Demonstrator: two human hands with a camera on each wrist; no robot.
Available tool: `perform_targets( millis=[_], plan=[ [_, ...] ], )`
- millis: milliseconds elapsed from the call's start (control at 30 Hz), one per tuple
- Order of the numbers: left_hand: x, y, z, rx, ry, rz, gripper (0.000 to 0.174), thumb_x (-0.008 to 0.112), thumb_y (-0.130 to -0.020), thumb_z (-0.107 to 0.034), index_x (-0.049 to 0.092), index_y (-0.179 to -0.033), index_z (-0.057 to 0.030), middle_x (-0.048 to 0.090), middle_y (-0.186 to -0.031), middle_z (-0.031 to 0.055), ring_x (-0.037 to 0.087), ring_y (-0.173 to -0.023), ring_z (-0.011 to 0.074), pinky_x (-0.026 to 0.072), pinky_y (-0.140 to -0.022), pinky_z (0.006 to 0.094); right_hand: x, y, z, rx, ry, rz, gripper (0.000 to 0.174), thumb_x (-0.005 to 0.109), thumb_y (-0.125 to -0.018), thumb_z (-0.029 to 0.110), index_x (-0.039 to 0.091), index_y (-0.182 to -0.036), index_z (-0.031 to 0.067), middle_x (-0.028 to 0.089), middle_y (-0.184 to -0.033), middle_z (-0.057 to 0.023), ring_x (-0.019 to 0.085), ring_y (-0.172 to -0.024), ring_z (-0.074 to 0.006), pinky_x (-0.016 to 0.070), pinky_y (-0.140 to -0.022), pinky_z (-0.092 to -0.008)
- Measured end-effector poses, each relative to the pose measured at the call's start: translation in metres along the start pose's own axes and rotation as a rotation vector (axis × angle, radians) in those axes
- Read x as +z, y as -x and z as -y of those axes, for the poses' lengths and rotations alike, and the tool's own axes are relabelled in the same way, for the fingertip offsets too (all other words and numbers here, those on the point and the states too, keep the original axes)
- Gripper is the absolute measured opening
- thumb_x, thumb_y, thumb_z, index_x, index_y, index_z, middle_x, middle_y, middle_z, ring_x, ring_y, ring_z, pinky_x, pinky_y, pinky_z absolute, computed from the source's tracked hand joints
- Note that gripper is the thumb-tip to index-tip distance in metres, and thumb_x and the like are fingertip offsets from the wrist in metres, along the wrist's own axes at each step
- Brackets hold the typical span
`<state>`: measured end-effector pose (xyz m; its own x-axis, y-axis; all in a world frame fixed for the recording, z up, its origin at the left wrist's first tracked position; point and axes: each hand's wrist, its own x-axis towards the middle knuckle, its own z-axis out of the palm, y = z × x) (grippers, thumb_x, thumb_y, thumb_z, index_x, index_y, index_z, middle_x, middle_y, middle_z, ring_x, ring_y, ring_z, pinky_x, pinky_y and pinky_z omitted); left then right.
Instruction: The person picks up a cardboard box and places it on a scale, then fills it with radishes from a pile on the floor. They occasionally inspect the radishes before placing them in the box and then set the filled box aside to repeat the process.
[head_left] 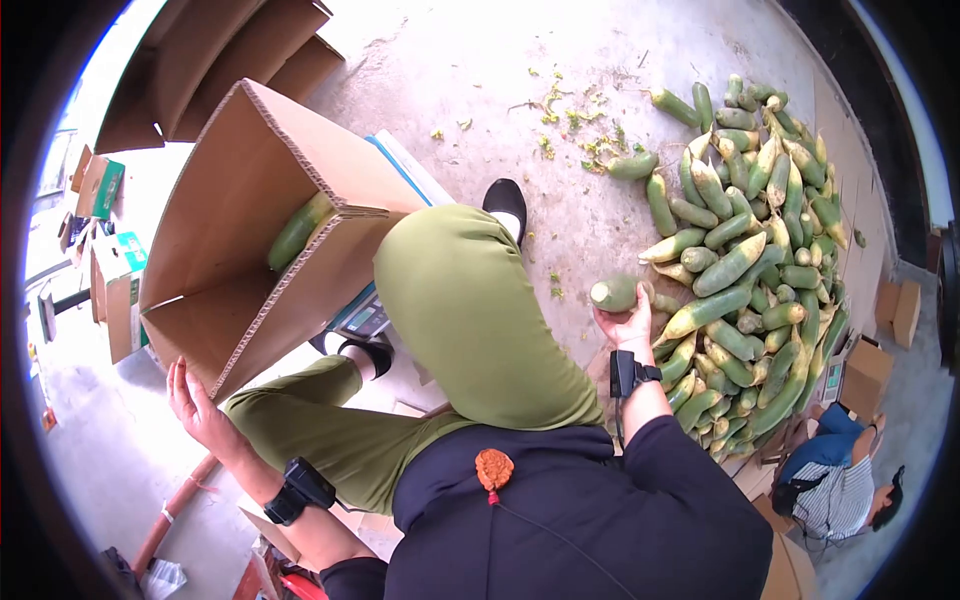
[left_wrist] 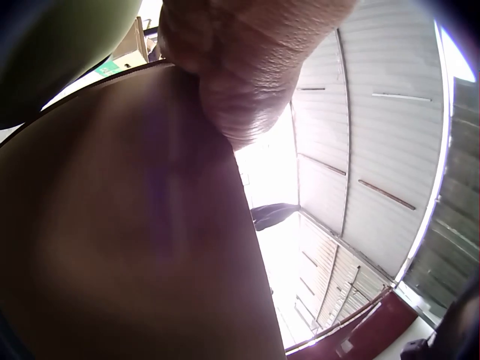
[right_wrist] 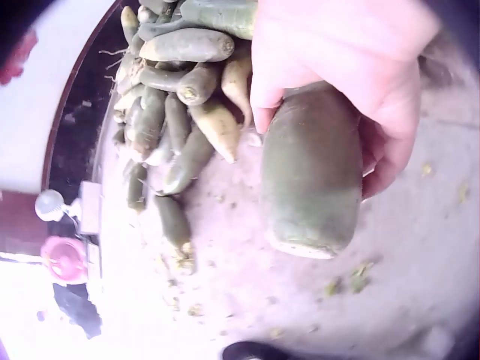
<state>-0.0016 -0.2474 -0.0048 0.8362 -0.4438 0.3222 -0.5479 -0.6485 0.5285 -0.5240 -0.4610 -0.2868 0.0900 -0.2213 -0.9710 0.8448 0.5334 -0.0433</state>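
Beside a heap of green radishes on a concrete floor, a person in green trousers is holding 1 radish in the right hand, the grip closed round its body, thumb on 1 side and fingers on the other, probably because so thick a root needs the whole hand. Its blunt, pale end is pointing away from the palm. The left hand is lying at the near edge of a cardboard box, its grip loose, fingers extended, perhaps for steadying; I cannot tell how firmly it is pressing. The box is standing over what looks like a scale, its mouth facing the person, likely for easy reach; at least 1 other radish is lying inside.
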Motion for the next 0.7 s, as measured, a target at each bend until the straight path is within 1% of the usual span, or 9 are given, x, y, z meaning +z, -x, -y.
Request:
perform_targets(
  millis=[67,200,267,333,467,533,600,667,700],
  plan=[
    [-0.001,-0.001,0.001,0.025,-0.044,-0.017,0.027,0.046,-0.094,-0.013,0.058,-0.114,0.0022,0.053,-0.119,0.0117,0.047,-0.114,0.0217,0.0342,-0.099,0.0321,0.04,0.026,-0.014,-0.049,0.134,0.308,0.053,0.069,-0.074,0.041,0.052,-0.117,0.0144,0.057,-0.115,-0.0071,0.05,-0.11,-0.0278,0.0417,-0.093,-0.0486],
    [-0.002,-0.001,0.006,0.063,-0.041,-0.005,0.026,0.048,-0.092,-0.009,0.058,-0.112,0.0028,0.052,-0.119,0.0117,0.047,-0.112,0.0223,0.0331,-0.1,0.0319,0.152,0.078,-0.021,-0.186,0.365,0.623,0.044,0.063,-0.082,0.032,0.053,-0.118,0.0077,0.059,-0.116,-0.0087,0.055,-0.108,-0.0255,0.0422,-0.096,-0.0442],
    [0.001,0.002,-0.003,0.031,0.04,-0.042,0.025,0.05,-0.09,-0.007,0.059,-0.111,0.0021,0.052,-0.118,0.0111,0.046,-0.113,0.0217,0.0333,-0.099,0.0315,0.217,0.117,-0.025,-0.295,0.547,0.826,0.041,0.064,-0.082,0.022,0.052,-0.118,0.0059,0.06,-0.112,-0.0066,0.056,-0.105,-0.0207,0.0443,-0.094,-0.0402],
    [0.001,0.003,-0.003,0.031,0.102,-0.04,0.024,0.052,-0.089,-0.006,0.059,-0.11,0.001,0.051,-0.118,0.0104,0.045,-0.113,0.0213,0.0336,-0.099,0.0312,0.278,0.173,-0.04,-0.435,0.723,0.952,0.045,0.065,-0.081,0.019,0.049,-0.12,0.0023,0.059,-0.112,-0.0075,0.055,-0.106,-0.0211,0.0436,-0.095,-0.0375],
    [0.0,0.004,-0.008,0.026,0.083,-0.061,0.024,0.055,-0.088,-0.007,0.061,-0.11,-0.001,0.052,-0.118,0.0106,0.044,-0.114,0.0228,0.0321,-0.099,0.0339,0.375,0.278,-0.106,-0.617,1.181,1.49,0.047,0.068,-0.076,0.014,0.051,-0.117,-0.0006,0.059,-0.111,-0.012,0.059,-0.1,-0.0227,0.0467,-0.09,-0.0354],
    [-0.002,0.004,-0.01,0.026,0.017,-0.078,0.023,0.056,-0.087,-0.008,0.062,-0.108,-0.0021,0.053,-0.118,0.0109,0.043,-0.115,0.0241,0.0311,-0.1,0.0355,0.406,0.31,-0.148,-0.772,1.615,1.603,0.056,0.068,-0.075,0.018,0.047,-0.125,0.0014,0.056,-0.119,-0.0122,0.057,-0.106,-0.0235,0.0446,-0.092,-0.0363],
    [-0.001,0.004,-0.01,0.045,-0.003,-0.092,0.022,0.056,-0.087,-0.008,0.064,-0.107,-0.0026,0.053,-0.118,0.0108,0.044,-0.115,0.0248,0.0311,-0.1,0.0362,0.421,0.33,-0.208,-0.73,1.737,1.893,0.051,0.067,-0.077,0.02,0.049,-0.121,-0.0005,0.06,-0.104,-0.0103,0.059,-0.09,-0.0174,0.0496,-0.074,-0.0316],
    [-0.001,0.004,-0.008,0.045,-0.013,-0.089,0.022,0.057,-0.086,-0.009,0.064,-0.106,-0.0031,0.054,-0.117,0.0113,0.044,-0.115,0.0254,0.031,-0.1,0.0366,0.426,0.337,-0.251,-0.97,2.223,1.679,0.052,0.069,-0.073,0.018,0.051,-0.118,-0.001,0.06,-0.105,-0.012,0.058,-0.091,-0.0193,0.0493,-0.075,-0.0342],
    [-0.002,0.004,-0.006,0.068,-0.018,-0.092,0.022,0.057,-0.086,-0.009,0.064,-0.106,-0.0036,0.054,-0.116,0.0117,0.044,-0.115,0.026,0.0309,-0.1,0.037,0.425,0.333,-0.271,-0.948,2.229,1.674,0.052,0.069,-0.073,0.018,0.051,-0.118,-0.001,0.06,-0.105,-0.012,0.058,-0.091,-0.0193,0.0493,-0.075,-0.0342]
  ],
)
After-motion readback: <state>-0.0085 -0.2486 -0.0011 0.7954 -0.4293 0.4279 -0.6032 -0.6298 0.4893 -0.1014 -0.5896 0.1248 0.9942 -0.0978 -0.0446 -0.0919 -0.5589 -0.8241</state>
